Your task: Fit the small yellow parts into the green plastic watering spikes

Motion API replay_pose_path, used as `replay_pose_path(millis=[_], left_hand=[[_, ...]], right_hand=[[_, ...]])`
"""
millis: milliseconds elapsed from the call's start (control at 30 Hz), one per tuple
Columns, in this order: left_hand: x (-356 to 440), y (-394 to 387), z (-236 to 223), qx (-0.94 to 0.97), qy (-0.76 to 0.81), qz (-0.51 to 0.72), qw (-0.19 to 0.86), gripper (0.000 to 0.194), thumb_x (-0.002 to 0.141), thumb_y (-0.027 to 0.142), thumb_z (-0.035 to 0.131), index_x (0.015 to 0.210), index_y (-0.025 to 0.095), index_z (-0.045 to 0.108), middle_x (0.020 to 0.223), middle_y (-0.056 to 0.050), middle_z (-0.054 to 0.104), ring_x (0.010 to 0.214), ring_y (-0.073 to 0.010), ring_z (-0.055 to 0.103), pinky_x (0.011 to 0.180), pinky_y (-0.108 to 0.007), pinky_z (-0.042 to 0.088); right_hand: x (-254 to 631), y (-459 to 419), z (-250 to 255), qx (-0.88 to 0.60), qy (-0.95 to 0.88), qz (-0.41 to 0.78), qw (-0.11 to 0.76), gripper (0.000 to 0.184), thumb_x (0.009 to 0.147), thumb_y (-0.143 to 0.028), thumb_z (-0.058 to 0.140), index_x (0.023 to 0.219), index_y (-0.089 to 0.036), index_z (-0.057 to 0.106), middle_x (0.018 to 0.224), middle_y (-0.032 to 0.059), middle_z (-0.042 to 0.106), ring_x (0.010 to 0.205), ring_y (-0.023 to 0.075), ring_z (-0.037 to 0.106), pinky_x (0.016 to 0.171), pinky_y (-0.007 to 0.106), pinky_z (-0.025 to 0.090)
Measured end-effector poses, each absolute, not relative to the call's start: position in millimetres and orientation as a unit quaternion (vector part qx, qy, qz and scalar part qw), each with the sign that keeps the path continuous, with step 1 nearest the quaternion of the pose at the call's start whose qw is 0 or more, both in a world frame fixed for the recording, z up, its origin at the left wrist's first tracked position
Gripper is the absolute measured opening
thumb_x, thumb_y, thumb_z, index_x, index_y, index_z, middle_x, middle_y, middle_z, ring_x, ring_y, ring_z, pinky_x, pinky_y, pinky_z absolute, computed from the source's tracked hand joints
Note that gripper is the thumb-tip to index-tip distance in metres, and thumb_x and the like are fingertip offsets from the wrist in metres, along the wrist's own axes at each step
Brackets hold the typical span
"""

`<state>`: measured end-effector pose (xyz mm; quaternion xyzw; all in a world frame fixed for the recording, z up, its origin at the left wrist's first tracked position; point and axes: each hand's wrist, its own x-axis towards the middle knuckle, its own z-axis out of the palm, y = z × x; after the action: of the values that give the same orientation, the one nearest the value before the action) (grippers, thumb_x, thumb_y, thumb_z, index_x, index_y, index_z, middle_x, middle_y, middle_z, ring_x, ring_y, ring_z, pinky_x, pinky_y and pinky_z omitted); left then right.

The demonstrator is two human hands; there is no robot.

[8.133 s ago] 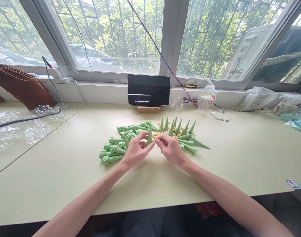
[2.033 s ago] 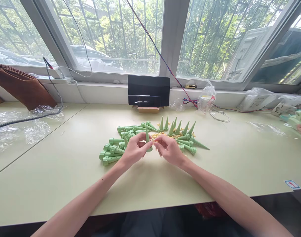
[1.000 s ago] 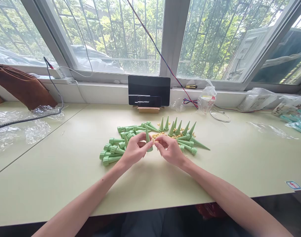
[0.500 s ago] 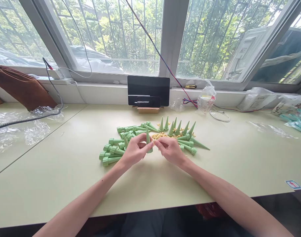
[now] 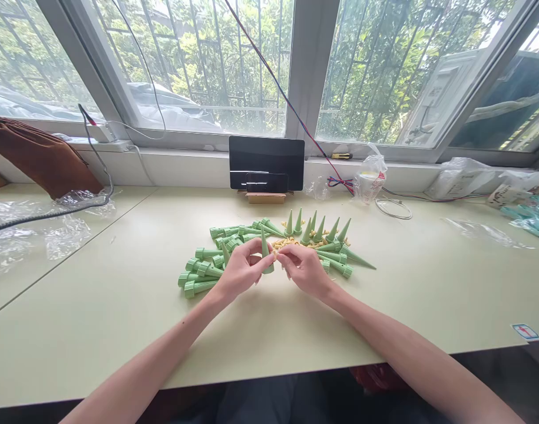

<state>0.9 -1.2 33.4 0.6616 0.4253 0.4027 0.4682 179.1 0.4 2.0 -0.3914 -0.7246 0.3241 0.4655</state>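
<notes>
My left hand (image 5: 245, 265) is closed around a green plastic cone spike (image 5: 265, 253), held point upward. Close beside it, my right hand (image 5: 305, 266) pinches a small yellow piece (image 5: 275, 253) against the cone's right side; its exact shape is mostly hidden by the fingertips. Beyond the hands lies a pile of small yellow pieces (image 5: 287, 242). Several green cones (image 5: 319, 228) stand point up around that pile. More green spikes with ribbed caps (image 5: 202, 287) lie heaped to the left, and a few others (image 5: 341, 268) lie at the right.
A black tablet (image 5: 266, 162) with a phone (image 5: 267, 182) in front leans on a small stand by the window. A bagged cup (image 5: 370, 182) and a coiled white cable (image 5: 393, 208) sit right of it. Clear plastic wrappers (image 5: 66, 232) and a brown bag (image 5: 43, 156) are at left.
Hardly anything differs. Both hands stay at the same spot with the cone and the yellow piece; the view has shifted very slightly.
</notes>
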Motion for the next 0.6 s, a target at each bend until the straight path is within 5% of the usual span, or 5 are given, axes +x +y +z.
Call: replay_pose_path(millis=[400,600], left_hand=[[0.4,-2.1,31.6,0.683,0.409,0.387,0.465,0.025,0.086,0.043,0.065,0.090,0.019,0.059,0.078,0.001,0.056,0.047,-0.0042,0.040,0.039,-0.018,0.034],[1.1,-2.4,30.8,0.690,0.415,0.386,0.450,0.025,0.088,0.043,0.063,0.090,0.018,0.060,0.081,0.000,0.058,0.046,-0.0035,0.038,0.039,-0.018,0.034]], right_hand=[[179.7,-0.1,4.4,-0.421,-0.731,0.298,0.446,0.047,0.097,-0.047,0.046,0.060,-0.019,0.052,0.050,-0.0020,0.047,0.046,0.0118,0.044,0.050,0.026,0.037],[179.2,-0.8,4.5,-0.407,-0.718,0.328,0.460,0.031,0.096,-0.043,0.050,0.084,-0.018,0.063,0.057,-0.0022,0.052,0.048,0.0113,0.046,0.050,0.025,0.038]])
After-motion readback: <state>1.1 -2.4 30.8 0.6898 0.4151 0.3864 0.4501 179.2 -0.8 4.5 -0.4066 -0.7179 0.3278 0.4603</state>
